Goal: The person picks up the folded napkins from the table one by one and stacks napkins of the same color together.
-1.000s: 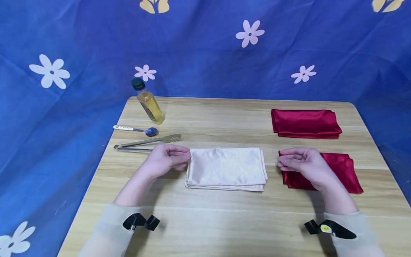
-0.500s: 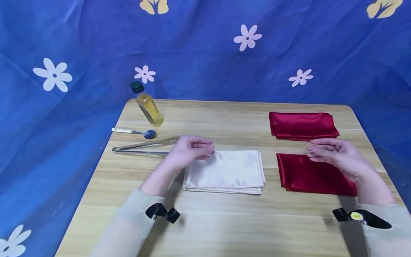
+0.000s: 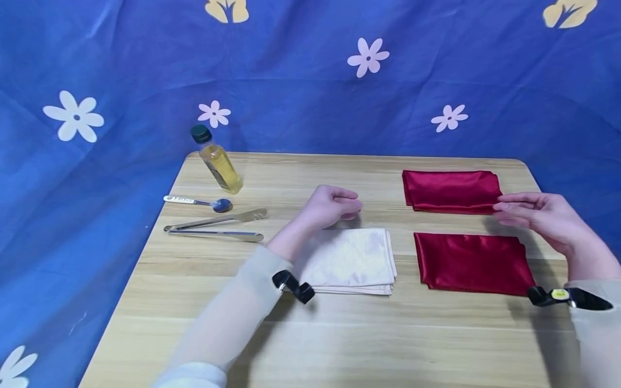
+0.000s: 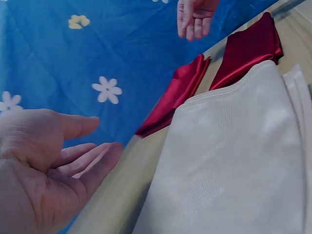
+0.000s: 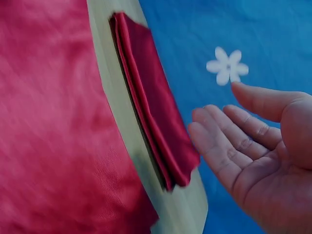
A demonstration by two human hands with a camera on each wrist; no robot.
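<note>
My left hand (image 3: pixel 332 206) hovers over the far edge of a folded white satin cloth (image 3: pixel 354 258), its fingers loosely bent and holding nothing. The left wrist view shows a gap between thumb and fingers, with the white cloth (image 4: pixel 229 161) to their right. My right hand (image 3: pixel 543 215) is at the right end of the far folded red satin cloth (image 3: pixel 451 189), with nothing in its grasp. In the right wrist view its fingers (image 5: pixel 229 141) are extended and the palm shows. A second folded red cloth (image 3: pixel 473 263) lies nearer, below the right hand.
On the left of the wooden table (image 3: pixel 339 345) lie metal tongs (image 3: pixel 213 226) with arms spread and a spoon (image 3: pixel 204 203) with a pale handle. Behind them stands a bottle (image 3: pixel 218 164) of yellow liquid with a dark green cap. A blue flowered backdrop (image 3: pixel 291 81) hangs behind.
My left hand has moved right and away from me, from the white cloth's left edge to its far edge. My right hand has left the nearer red cloth, moving right and back. The cloths stay put.
</note>
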